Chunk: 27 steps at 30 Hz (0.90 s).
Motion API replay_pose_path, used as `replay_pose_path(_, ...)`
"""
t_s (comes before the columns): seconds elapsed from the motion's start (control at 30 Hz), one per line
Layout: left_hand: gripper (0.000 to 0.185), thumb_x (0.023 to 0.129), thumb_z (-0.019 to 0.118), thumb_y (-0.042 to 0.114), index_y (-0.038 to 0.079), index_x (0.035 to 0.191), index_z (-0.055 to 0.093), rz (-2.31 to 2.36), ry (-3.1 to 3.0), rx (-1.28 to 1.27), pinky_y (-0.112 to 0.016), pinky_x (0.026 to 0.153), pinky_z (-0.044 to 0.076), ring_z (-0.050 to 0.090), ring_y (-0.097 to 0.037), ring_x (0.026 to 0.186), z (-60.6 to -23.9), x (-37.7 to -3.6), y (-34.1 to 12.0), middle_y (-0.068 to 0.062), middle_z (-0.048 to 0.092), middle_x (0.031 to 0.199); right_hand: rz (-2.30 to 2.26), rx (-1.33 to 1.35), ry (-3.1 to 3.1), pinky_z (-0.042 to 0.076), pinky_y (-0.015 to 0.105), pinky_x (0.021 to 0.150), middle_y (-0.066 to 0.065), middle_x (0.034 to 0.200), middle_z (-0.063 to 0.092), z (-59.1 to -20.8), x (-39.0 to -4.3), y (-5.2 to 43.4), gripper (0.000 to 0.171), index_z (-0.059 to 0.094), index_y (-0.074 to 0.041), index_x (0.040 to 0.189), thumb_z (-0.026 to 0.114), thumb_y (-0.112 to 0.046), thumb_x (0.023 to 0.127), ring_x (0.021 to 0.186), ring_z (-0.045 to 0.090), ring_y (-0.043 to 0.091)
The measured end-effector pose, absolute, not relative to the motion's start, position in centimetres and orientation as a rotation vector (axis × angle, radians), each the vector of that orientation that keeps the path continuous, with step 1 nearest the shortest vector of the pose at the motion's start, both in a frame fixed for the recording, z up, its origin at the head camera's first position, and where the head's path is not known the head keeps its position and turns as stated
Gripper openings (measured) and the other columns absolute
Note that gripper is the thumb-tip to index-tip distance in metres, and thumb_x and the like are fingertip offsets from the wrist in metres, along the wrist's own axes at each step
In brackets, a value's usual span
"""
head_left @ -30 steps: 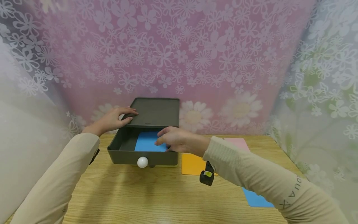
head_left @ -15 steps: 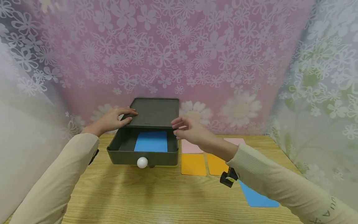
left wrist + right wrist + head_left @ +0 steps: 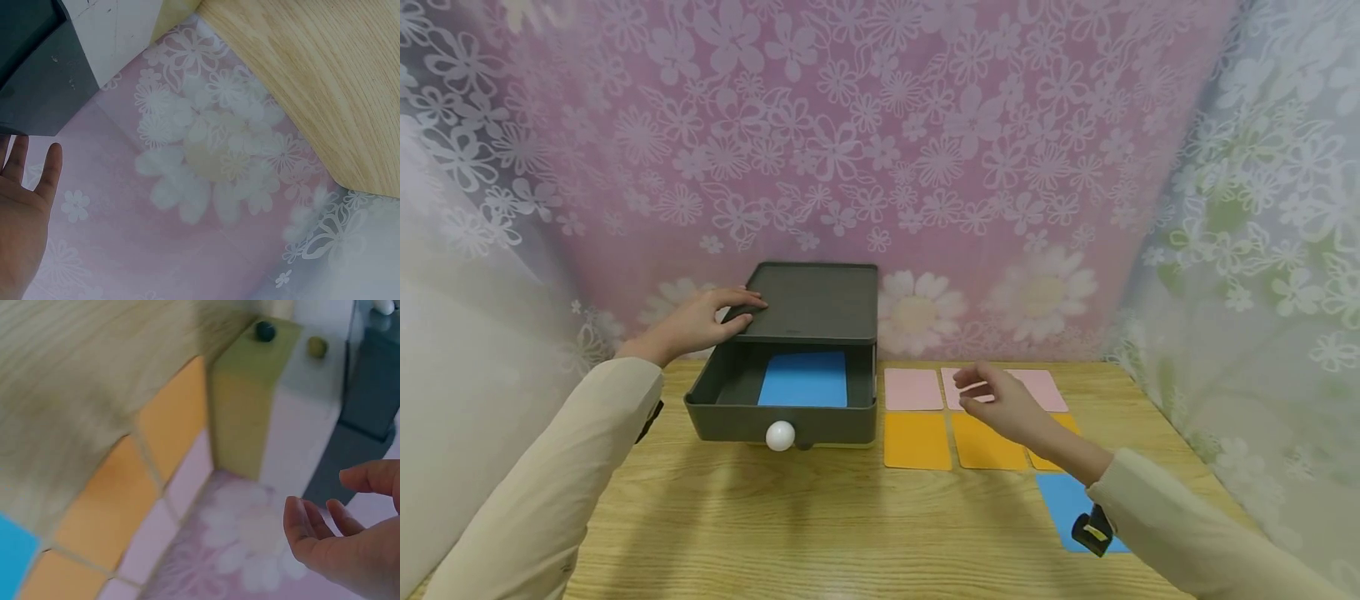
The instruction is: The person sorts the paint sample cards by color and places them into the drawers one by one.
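On wooden table (image 3: pixel 820 525), floral curtains (image 3: pixel 925 150) behind, left grip (image 3: pixel 696 321) flat on drawer box (image 3: pixel 812 304), right grip (image 3: pixel 1003 406) loose, empty

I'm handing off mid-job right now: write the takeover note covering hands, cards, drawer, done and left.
Left hand: rests on the top of the grey drawer box, fingers curled over its edge.
Right hand: open, holding nothing, over the pink cards and orange cards.
Drawer pulled open, white knob facing front.
Done: one blue card lies flat in the drawer.
Left: three pink and three orange cards sit in two rows on the table; another blue card lies nearer the right sleeve.
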<state>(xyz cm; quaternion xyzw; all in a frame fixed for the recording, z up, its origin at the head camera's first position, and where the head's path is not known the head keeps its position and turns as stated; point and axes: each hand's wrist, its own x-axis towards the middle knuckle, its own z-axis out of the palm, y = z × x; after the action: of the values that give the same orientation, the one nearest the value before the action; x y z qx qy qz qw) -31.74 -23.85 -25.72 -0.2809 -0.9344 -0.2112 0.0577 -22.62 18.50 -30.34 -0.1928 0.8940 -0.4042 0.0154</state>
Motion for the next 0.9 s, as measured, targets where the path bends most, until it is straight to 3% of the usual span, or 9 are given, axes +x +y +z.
replay_pose_path(0.3, 0.035, 0.094, 0.048, 0.022, 0.012, 0.127, 0.054, -0.656, -2.839, -0.846, -0.059, 0.103, 0.027, 0.026, -0.036, 0.136, -25.7, -31.6, -23.9, -0.013, 0.042, 0.140, -1.112, -0.815, 2.962, 0.054, 0.032, 0.068, 0.023, 0.104, 0.056, -36.7, -22.7, 26.0, 0.026, 0.053, 0.005, 0.107, 0.060, 0.002, 0.083, 0.090, 0.059, 0.039)
replay_pose_path(0.5, 0.035, 0.094, 0.049, 0.023, 0.012, 0.127, 0.054, -0.639, -2.835, -0.843, -0.059, 0.102, 0.028, 0.027, -0.036, 0.135, -25.7, -31.6, -23.8, -0.013, 0.043, 0.140, -0.951, -0.824, 2.919, 0.053, 0.028, 0.066, 0.025, 0.104, 0.056, -38.1, -22.5, 30.7, 0.028, 0.053, 0.007, 0.107, 0.062, -0.002, 0.083, 0.088, 0.058, 0.039)
replay_pose_path(0.67, 0.035, 0.094, 0.049, 0.023, 0.013, 0.127, 0.055, -0.647, -2.833, -0.844, -0.059, 0.102, 0.028, 0.027, -0.036, 0.135, -25.8, -31.6, -23.9, -0.013, 0.043, 0.140, -0.893, -0.892, 2.819, 0.051, 0.022, 0.063, 0.023, 0.100, 0.056, -38.6, -22.6, 33.8, 0.031, 0.053, 0.007, 0.107, 0.066, -0.007, 0.082, 0.086, 0.058, 0.029)
replay_pose_path(0.9, 0.035, 0.094, 0.048, 0.024, 0.013, 0.127, 0.054, -0.649, -2.830, -0.847, -0.059, 0.103, 0.027, 0.026, -0.036, 0.136, -25.7, -31.7, -23.9, -0.012, 0.042, 0.140, -0.883, -0.849, 2.648, 0.049, 0.023, 0.063, 0.020, 0.102, 0.058, -39.5, -22.9, 36.4, 0.038, 0.053, 0.005, 0.108, 0.069, -0.016, 0.081, 0.087, 0.056, 0.016)
